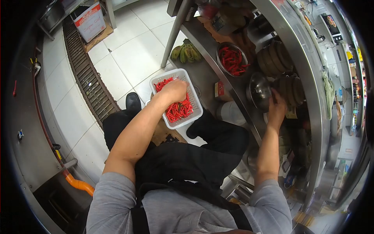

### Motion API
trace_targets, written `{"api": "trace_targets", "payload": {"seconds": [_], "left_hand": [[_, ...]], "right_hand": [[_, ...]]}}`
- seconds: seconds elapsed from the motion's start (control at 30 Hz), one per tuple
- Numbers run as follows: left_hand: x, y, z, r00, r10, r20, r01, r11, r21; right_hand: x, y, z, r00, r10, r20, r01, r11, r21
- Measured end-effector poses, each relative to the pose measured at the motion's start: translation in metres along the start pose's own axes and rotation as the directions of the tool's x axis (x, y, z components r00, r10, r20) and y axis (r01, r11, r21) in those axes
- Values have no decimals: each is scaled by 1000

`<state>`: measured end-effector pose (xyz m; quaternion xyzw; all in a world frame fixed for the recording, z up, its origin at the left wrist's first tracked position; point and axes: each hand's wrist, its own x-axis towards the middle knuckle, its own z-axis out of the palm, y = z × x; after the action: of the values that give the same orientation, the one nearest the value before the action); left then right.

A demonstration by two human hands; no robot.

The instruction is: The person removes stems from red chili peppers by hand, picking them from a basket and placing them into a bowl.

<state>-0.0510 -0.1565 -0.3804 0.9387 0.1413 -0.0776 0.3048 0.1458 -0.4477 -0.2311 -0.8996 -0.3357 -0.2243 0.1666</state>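
Note:
A white perforated plastic basket (197, 111) of red chilies (180, 111) sits in front of my knees. My left hand (176, 92) is over the far part of the basket, its fingers curled in; what they hold, if anything, is hidden. To the right, my right hand (277, 108) grips the near rim of a shiny metal bowl (259, 90) on the lower shelf, thumb and fingers closed at its edge. Behind it on the same shelf stands another metal bowl (245, 62) filled with larger red chilies (231, 60).
Green bananas (186, 52) lie beyond the basket. Stacked round brown containers (274, 58) stand behind the metal bowls. The steel table edge (307, 74) runs along my right. A floor drain grate (83, 70) and a cardboard box (90, 24) are at left.

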Motion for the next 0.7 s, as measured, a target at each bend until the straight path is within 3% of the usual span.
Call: {"api": "trace_targets", "payload": {"seconds": [0.07,0.17,0.27,0.33,0.47,0.57,0.63,0.67,0.7], "left_hand": [[-2,0,0,975,118,-188,-133,988,-72],[-4,3,-5,976,124,-180,-141,987,-81],[-5,3,-8,986,85,-144,-98,991,-90],[-6,2,-11,986,63,-155,-79,992,-98],[-3,1,-13,984,29,-178,-54,990,-132],[-2,1,-15,982,39,-185,-66,987,-144],[-2,3,-17,982,51,-180,-77,987,-140],[-2,3,-17,985,46,-169,-71,987,-146],[-3,4,-17,987,42,-157,-66,986,-151]], "right_hand": [[16,-21,0,999,-46,-29,48,994,94],[45,-55,23,966,-256,-42,258,931,258],[71,-90,55,939,-336,75,305,913,269],[81,-100,81,899,-377,223,381,924,26],[97,-95,98,838,-349,421,433,893,-122],[98,-77,97,849,-360,387,420,904,-81],[98,-67,91,897,-369,242,330,925,189],[98,-64,87,900,-363,242,325,927,186],[99,-60,82,931,-157,330,63,959,277]]}}
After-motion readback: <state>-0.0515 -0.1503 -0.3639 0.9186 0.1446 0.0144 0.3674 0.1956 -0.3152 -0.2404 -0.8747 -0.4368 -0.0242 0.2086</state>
